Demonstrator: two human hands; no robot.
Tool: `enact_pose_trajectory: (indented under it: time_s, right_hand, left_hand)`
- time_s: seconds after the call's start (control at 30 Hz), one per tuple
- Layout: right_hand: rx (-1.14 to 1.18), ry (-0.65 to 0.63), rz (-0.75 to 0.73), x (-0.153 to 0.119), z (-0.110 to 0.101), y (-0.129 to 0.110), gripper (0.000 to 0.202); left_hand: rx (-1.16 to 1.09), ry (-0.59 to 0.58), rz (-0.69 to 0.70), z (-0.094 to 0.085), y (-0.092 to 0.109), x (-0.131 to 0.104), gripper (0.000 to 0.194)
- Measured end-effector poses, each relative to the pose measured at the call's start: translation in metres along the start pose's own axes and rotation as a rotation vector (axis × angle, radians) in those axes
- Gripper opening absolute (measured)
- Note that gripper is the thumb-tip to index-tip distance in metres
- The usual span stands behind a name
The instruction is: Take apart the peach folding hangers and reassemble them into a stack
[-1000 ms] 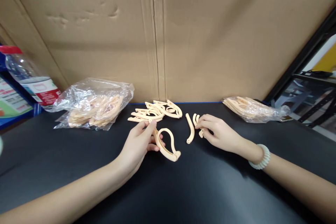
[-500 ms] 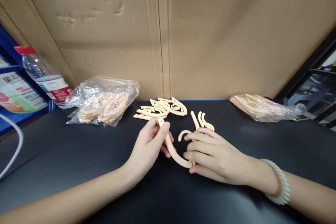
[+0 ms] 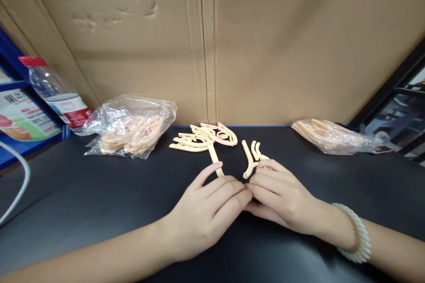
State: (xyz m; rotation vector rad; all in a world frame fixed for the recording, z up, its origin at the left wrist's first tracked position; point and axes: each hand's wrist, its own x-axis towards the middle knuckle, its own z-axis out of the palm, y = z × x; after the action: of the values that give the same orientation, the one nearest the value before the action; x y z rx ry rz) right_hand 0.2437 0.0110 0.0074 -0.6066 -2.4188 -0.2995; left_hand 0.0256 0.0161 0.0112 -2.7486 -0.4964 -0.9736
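A curved beige plastic piece (image 3: 214, 154) sticks up and away from under my left hand (image 3: 212, 208), whose fingers are wrapped over its lower part. My right hand (image 3: 282, 194) is closed at the near end of this piece, its fingertips touching those of my left hand; the exact grip is hidden beneath the fingers. Just beyond my right hand lie a loose beige arm (image 3: 247, 159) and small curved pieces (image 3: 256, 150), partly covered by the fingers. A pile of beige hanger-like pieces (image 3: 199, 139) rests farther back on the black table (image 3: 133, 203).
At the back left is a clear bag of beige parts (image 3: 133, 130), beside a red-capped bottle (image 3: 63, 97). Another bag of parts (image 3: 332, 135) lies at the back right. A cardboard wall (image 3: 282, 53) stands behind; a white cable (image 3: 23, 185) curves at the left edge.
My left hand has moved from the far end of the curved piece down to its near end, beside my right hand. The small hook-shaped piece near my right fingertips no longer shows.
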Motion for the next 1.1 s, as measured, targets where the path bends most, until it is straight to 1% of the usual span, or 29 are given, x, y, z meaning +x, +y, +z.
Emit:
enact_pose_trajectory:
  time_s: [0.13, 0.23, 0.37, 0.47, 0.63, 0.77, 0.87, 0.97, 1.1]
  right_hand:
    - [-0.001, 0.005, 0.001, 0.003, -0.002, -0.005, 0.03]
    - [-0.033, 0.001, -0.029, 0.004, -0.002, -0.008, 0.034]
    - [-0.101, 0.011, -0.067, 0.003, 0.0, -0.008, 0.035]
    - [-0.141, 0.01, -0.086, 0.002, 0.001, -0.007, 0.036]
    - [-0.142, 0.01, -0.073, 0.003, -0.001, -0.009, 0.036]
    - [-0.089, -0.034, -0.036, 0.002, -0.003, -0.009, 0.034]
    - [0.024, -0.076, 0.048, 0.001, -0.002, -0.007, 0.032]
    - [0.151, -0.094, 0.102, -0.001, 0.001, -0.005, 0.03]
    - [0.264, -0.111, 0.131, -0.003, 0.004, -0.004, 0.027]
  left_hand:
    - [-0.092, -0.029, -0.109, 0.001, 0.003, 0.0, 0.016]
    - [-0.104, -0.052, -0.106, 0.001, 0.001, 0.0, 0.011]
    - [-0.07, -0.084, -0.101, 0.002, 0.0, 0.001, 0.011]
    - [-0.037, -0.109, -0.107, 0.006, 0.0, 0.0, 0.011]
    - [0.004, -0.172, -0.129, 0.011, -0.001, -0.004, 0.015]
    - [0.028, -0.24, -0.119, 0.01, -0.001, -0.003, 0.018]
    - [0.002, -0.276, -0.131, 0.01, -0.002, -0.003, 0.018]
    - [-0.088, -0.285, -0.158, 0.011, -0.003, -0.003, 0.019]
    - [-0.168, -0.272, -0.149, 0.012, -0.004, -0.005, 0.02]
